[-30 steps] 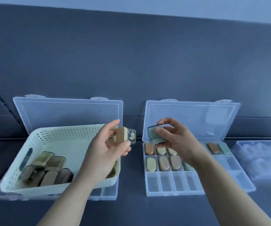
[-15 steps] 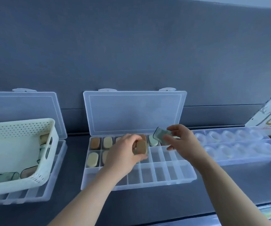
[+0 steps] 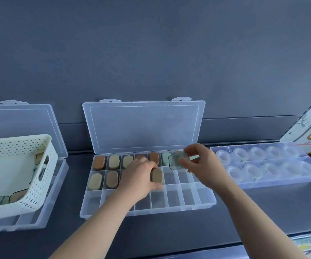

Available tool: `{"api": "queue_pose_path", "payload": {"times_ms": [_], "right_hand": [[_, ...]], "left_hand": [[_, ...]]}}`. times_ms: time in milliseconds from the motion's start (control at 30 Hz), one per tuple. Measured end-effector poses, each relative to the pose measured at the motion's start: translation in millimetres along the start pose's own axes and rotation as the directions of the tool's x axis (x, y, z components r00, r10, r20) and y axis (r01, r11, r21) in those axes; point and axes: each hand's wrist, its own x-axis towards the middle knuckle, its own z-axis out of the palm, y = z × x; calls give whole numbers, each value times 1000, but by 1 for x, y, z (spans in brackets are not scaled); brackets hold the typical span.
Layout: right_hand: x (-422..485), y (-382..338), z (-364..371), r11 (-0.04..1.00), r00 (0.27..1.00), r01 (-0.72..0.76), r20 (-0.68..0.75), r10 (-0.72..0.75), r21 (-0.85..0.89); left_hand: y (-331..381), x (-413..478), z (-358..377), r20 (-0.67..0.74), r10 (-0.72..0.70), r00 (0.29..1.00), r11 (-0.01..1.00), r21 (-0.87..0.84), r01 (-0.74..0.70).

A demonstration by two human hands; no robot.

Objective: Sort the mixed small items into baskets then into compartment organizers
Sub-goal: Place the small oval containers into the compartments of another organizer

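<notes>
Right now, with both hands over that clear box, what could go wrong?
The left hand holds a tan oval piece at a middle-row cell of the compartment organizer; it may catch on a divider and sit crooked. The right hand pinches a clear greenish cover over the filled back row; a slip could drop it onto sorted pieces. The white basket rests tilted on the left organizer and might slide.

Two organizers (image 3: 173, 200), one basket (image 3: 20, 146), one ring tray (image 3: 272, 182) (oval pieces (image 3: 113, 161) partly hidden)
</notes>
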Motion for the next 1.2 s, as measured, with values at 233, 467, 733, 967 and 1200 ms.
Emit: {"api": "queue_pose_path", "payload": {"times_ms": [233,467,733,967,1200], "right_hand": [[-10,4,22,937,994,111,18,-112,-332],[-5,6,44,865,990,130,110,-88,-484],[-6,3,48,796,981,195,98,-169,-573],[-10,-84,85,805,896,440,142,-420,-398],[-17,-177,175,802,805,565,341,-486,-191]], "left_hand": [[-14,-9,-1,-140,40,989,999,25,-37],[-27,-13,1,-145,65,987,997,58,-57],[-32,-23,-11,-149,78,986,997,25,-75],[-79,-75,-89,-327,-13,945,994,-104,-22],[-208,-145,-166,-365,-256,895,967,-114,230]]}}
